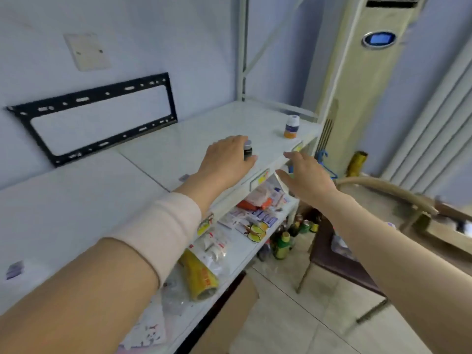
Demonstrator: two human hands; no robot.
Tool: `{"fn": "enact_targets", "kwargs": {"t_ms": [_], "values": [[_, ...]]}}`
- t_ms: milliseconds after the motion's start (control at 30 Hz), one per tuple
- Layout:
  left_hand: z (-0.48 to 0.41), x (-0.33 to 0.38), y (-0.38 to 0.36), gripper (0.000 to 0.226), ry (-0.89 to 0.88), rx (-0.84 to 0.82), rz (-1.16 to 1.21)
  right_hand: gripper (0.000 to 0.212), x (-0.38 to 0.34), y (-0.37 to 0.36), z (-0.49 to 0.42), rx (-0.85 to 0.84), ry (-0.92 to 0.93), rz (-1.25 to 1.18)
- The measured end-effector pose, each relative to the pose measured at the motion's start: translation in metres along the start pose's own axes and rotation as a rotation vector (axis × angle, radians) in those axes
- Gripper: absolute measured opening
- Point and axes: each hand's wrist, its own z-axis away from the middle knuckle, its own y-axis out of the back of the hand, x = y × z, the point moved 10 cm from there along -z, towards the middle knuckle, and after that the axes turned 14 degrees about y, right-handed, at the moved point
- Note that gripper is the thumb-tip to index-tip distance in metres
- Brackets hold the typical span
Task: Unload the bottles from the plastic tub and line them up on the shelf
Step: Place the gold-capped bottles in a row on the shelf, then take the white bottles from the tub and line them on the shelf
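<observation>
Nearest the camera, two bare forearms reach forward over a white shelf unit; the left one wears a pale beige wrap (163, 231) around the wrist and lower arm. Below the left forearm, a lower shelf (237, 251) holds a yellow roll (200, 279) lying on its side and a scatter of clear and printed packets (252, 218). On the floor beyond that shelf stands a cluster of green and dark bottles (283, 245), upright.

The right hand (305, 177) hovers just off the front edge of the top shelf, palm down, fingers spread flat and loosely extended, grasping nothing. It is beside the left hand but apart from it.

The left hand (227, 158) rests on the top shelf (178, 146), fingers curled around a small dark bottle (247, 150) with a grey cap. The bottle stands upright, its long axis vertical, cap pointing up, its base on or just at the shelf surface near the front edge; the fingers hide most of its left side.

Farther along the same shelf, toward its right end, a second small bottle (291, 126) with a white cap and a blue and orange label stands upright, well apart from the hand-held one.

Behind, a black metal bracket (102, 116) is fixed to the wall, and a tall cream air conditioner (367, 80) stands to the right of the shelf.
</observation>
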Motion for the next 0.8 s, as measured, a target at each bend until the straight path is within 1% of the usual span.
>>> {"fn": "enact_targets", "kwargs": {"t_ms": [167, 367, 500, 667, 800], "values": [[-0.008, 0.154, -0.107, 0.054, -0.205, -0.167, -0.013, 0.05, 0.156, 0.032, 0.083, 0.005, -0.281, 0.034], [-0.019, 0.289, -0.217, 0.053, -0.388, -0.325, -0.018, 0.051, 0.31, 0.06, 0.157, 0.023, -0.558, 0.1], [-0.043, 0.348, -0.279, 0.053, -0.464, -0.403, 0.015, 0.05, 0.384, 0.068, 0.183, 0.059, -0.698, 0.118], [-0.059, 0.388, -0.362, 0.05, -0.513, -0.547, -0.055, 0.053, 0.451, 0.038, 0.207, -0.035, -0.824, 0.083], [-0.081, 0.413, -0.417, 0.043, -0.503, -0.597, -0.065, 0.055, 0.512, 0.011, 0.214, -0.071, -0.892, 0.031]]}}
